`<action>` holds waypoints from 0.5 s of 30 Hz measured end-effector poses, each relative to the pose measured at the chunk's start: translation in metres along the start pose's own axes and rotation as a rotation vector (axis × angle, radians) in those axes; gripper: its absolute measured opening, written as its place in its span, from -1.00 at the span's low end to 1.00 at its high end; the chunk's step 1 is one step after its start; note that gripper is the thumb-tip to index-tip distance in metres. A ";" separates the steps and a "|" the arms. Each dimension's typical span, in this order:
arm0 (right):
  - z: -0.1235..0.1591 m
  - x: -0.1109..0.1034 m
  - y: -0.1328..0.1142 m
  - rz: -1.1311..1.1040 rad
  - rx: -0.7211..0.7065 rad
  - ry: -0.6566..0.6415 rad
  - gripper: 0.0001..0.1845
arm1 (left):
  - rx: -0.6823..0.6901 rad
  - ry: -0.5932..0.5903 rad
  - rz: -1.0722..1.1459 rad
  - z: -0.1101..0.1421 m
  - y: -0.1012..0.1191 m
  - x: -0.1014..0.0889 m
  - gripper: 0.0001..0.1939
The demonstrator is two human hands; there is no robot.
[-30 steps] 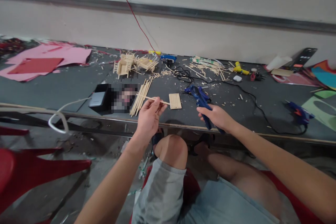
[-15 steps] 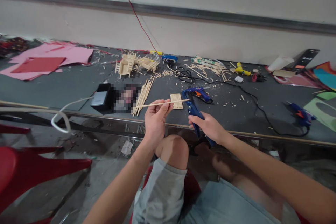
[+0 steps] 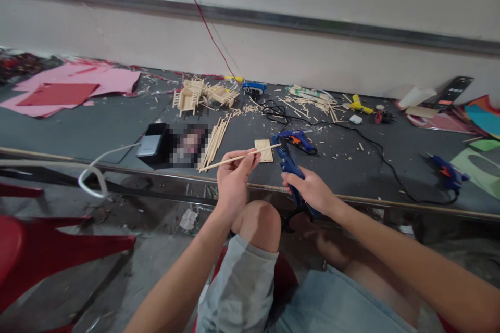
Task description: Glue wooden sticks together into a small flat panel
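Observation:
Between the thumb and fingers of my left hand is a thin wooden stick, tilted up to the right. Its right end is at the jaws of blue hand cutters, though I cannot tell how far in it sits. My right hand is wrapped round the cutters' handles. Just behind the held stick lies a small flat panel of short sticks on the table. A bundle of long sticks rests left of the panel. A blue glue gun lies right beside the cutters' head.
On the dark table stand small stick-built chairs. Cut stick bits are scattered towards the wall. A second glue gun trails a black cable at right. A grey power bank and pink paper lie at left. A red stool stands below.
The stick's left end has dipped, so it slants more steeply. My left hand has shifted slightly; the right hand still grips the cutters.

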State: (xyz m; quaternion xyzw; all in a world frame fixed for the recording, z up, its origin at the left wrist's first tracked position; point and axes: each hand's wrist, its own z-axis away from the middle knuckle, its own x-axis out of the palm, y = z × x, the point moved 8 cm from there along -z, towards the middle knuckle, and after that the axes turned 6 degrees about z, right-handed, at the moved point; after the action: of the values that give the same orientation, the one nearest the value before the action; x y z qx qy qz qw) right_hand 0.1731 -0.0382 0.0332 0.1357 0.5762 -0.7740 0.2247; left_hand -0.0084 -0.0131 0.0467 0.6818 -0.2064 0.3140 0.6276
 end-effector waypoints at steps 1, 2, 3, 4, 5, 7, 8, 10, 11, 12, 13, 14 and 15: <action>0.000 0.001 0.000 0.001 -0.003 -0.003 -0.62 | 0.002 0.000 -0.004 0.000 0.000 0.000 -0.85; 0.000 0.001 0.000 0.002 -0.005 -0.005 -0.62 | 0.005 -0.003 -0.009 0.000 0.001 0.000 -0.85; 0.000 0.002 0.000 0.001 -0.005 -0.004 -0.62 | 0.006 -0.007 -0.013 0.001 0.001 0.000 -0.86; 0.000 0.002 0.001 0.000 -0.004 -0.002 -0.62 | 0.008 -0.013 -0.013 0.001 0.001 0.001 -0.86; 0.000 0.002 0.001 0.002 -0.001 0.001 -0.61 | 0.010 -0.016 -0.012 0.001 0.001 0.001 -0.87; 0.000 0.002 0.001 0.014 0.000 0.003 -0.61 | 0.014 -0.017 -0.012 0.001 0.002 0.001 -0.87; 0.000 0.002 0.001 0.023 -0.003 0.002 -0.60 | 0.015 -0.014 -0.015 0.002 0.002 0.001 -0.87; 0.001 0.003 -0.001 0.039 -0.010 -0.002 -0.60 | 0.015 -0.009 -0.024 0.002 0.002 0.001 -0.87; 0.001 0.003 -0.002 0.044 -0.012 -0.003 -0.60 | 0.015 -0.008 -0.027 0.002 0.002 0.001 -0.87; 0.001 0.003 -0.002 0.047 -0.014 -0.004 -0.60 | 0.015 -0.008 -0.027 0.003 0.002 0.001 -0.86; 0.001 0.003 -0.002 0.051 -0.015 -0.004 -0.60 | 0.016 -0.008 -0.026 0.003 0.002 0.001 -0.86; 0.001 0.004 -0.002 0.055 -0.017 -0.002 -0.60 | 0.016 -0.008 -0.025 0.003 0.002 0.001 -0.86; 0.000 0.004 -0.002 0.061 -0.020 0.001 -0.60 | 0.015 -0.008 -0.023 0.003 0.002 0.001 -0.86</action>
State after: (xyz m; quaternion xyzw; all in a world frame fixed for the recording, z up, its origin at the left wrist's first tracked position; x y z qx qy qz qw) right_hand 0.1690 -0.0387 0.0336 0.1515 0.5796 -0.7610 0.2491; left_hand -0.0085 -0.0164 0.0490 0.6902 -0.1988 0.3056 0.6251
